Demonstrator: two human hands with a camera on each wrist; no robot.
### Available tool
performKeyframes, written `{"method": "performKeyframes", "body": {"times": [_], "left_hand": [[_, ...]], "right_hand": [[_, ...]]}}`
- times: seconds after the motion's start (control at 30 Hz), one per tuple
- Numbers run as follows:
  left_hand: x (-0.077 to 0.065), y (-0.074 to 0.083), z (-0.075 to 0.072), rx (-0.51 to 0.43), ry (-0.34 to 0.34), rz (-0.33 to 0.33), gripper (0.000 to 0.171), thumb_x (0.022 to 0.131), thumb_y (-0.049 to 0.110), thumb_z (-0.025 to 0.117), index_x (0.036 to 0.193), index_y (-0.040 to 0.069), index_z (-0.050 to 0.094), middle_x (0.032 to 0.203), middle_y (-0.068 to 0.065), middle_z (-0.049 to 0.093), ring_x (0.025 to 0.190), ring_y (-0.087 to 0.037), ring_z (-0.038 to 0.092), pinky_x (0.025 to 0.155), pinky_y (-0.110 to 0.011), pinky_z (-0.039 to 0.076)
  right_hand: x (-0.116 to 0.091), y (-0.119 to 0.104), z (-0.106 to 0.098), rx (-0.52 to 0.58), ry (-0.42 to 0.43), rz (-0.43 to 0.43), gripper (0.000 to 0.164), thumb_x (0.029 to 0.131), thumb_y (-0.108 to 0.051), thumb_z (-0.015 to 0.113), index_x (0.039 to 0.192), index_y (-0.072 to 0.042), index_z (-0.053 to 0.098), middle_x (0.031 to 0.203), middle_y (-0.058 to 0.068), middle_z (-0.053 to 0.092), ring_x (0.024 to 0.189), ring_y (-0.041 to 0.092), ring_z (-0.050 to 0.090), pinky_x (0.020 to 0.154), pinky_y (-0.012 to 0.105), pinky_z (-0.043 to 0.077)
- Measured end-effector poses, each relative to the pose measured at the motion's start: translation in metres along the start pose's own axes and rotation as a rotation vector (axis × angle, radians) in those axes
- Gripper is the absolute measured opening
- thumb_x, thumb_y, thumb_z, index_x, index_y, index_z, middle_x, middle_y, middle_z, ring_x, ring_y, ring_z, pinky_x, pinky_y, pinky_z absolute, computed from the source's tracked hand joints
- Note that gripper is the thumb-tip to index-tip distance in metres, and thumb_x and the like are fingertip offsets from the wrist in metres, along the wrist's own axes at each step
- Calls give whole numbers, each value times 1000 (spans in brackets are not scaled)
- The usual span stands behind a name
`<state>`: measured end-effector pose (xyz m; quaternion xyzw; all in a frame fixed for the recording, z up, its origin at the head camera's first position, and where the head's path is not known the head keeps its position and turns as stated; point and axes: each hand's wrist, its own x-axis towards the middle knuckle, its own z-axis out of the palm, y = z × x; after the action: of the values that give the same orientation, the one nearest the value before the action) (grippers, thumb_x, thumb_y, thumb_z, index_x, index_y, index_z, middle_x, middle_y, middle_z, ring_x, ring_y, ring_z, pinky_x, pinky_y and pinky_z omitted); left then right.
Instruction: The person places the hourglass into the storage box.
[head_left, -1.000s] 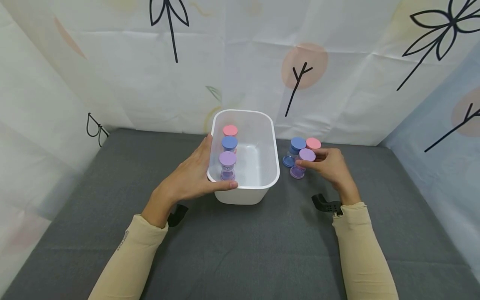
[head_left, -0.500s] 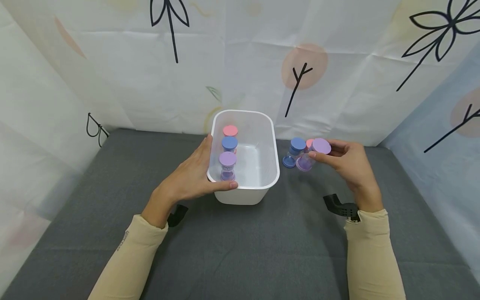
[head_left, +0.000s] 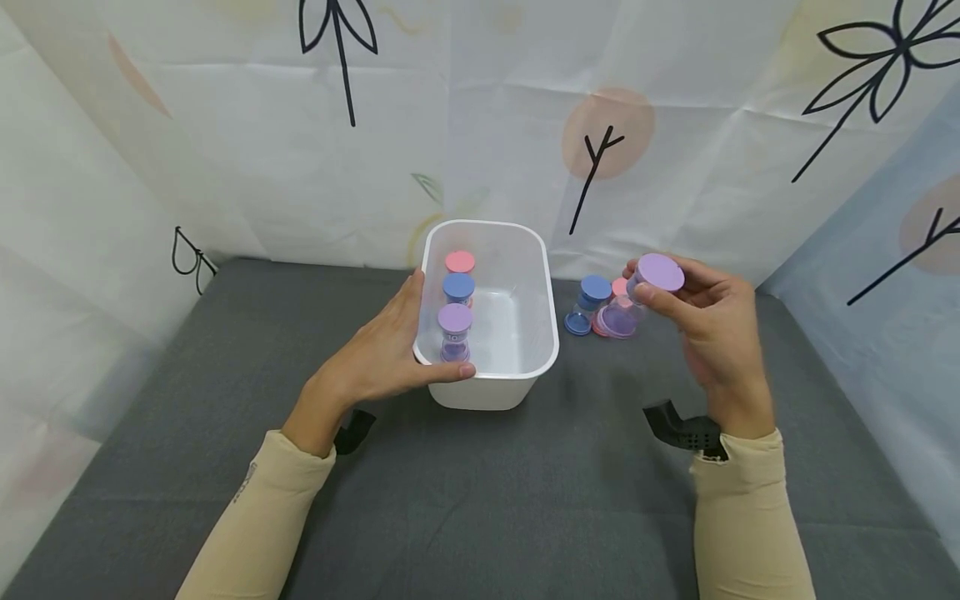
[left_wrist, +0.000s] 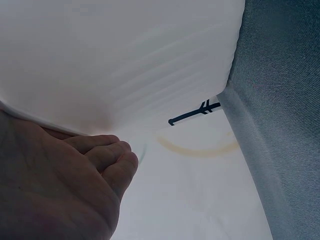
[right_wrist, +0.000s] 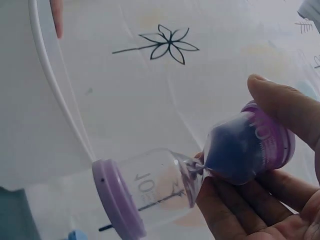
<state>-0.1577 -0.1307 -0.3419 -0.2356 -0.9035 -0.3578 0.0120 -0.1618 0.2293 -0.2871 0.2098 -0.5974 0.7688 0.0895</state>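
Note:
My right hand (head_left: 712, 325) holds a purple-capped hourglass (head_left: 660, 273) in the air, tilted, with thumb and fingers around its upper end. Dark sand fills the bulb near the palm in the right wrist view, where "10" is printed on the clear hourglass (right_wrist: 155, 180). My left hand (head_left: 378, 346) rests against the left wall of a white plastic bin (head_left: 487, 392), thumb along the front rim. In the left wrist view its fingers (left_wrist: 107, 150) lie on the bin's outer wall. Inside stand pink-capped (head_left: 460, 262), blue-capped (head_left: 458, 285) and purple-capped (head_left: 455, 318) hourglasses.
Right of the bin stand a blue-capped hourglass (head_left: 595, 292) and a pink-capped one (head_left: 619, 287), partly hidden behind the held hourglass. A grey cloth (head_left: 480, 508) covers the table. Patterned white fabric (head_left: 495, 133) hangs behind and at both sides.
My right hand has lifted the purple-capped hourglass from beside the other two, moving up and to the right and tilting it. The left hand and bin have stayed still.

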Motion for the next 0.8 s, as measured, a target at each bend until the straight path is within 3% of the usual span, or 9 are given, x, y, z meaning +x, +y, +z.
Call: {"method": "performKeyframes", "body": {"times": [0.37, 0.57, 0.8], "left_hand": [[1, -1, 0, -9, 21, 32, 127, 75, 70, 77, 161, 35, -11, 166, 0, 14, 147, -24, 27, 112, -55, 33], [2, 0, 1, -14, 28, 41, 126, 75, 69, 78, 162, 32, -6, 164, -2, 20, 145, -24, 30, 112, -53, 34], [3, -2, 0, -11, 31, 60, 125, 75, 67, 78, 162, 30, -4, 162, -2, 22, 144, -24, 31, 112, -52, 33]], "right_hand": [[-3, -1, 32, 6, -39, -75, 35, 79, 28, 66, 113, 24, 62, 103, 26, 71, 98, 33, 68, 86, 33, 54], [-8, -5, 49, 28, -75, -87, 37, 77, 28, 68, 113, 25, 62, 104, 31, 69, 97, 33, 69, 71, 29, 56], [-3, -1, 70, -104, -188, -29, 42, 78, 17, 78, 118, 14, 67, 109, 23, 71, 100, 29, 69, 87, 34, 56]]}}
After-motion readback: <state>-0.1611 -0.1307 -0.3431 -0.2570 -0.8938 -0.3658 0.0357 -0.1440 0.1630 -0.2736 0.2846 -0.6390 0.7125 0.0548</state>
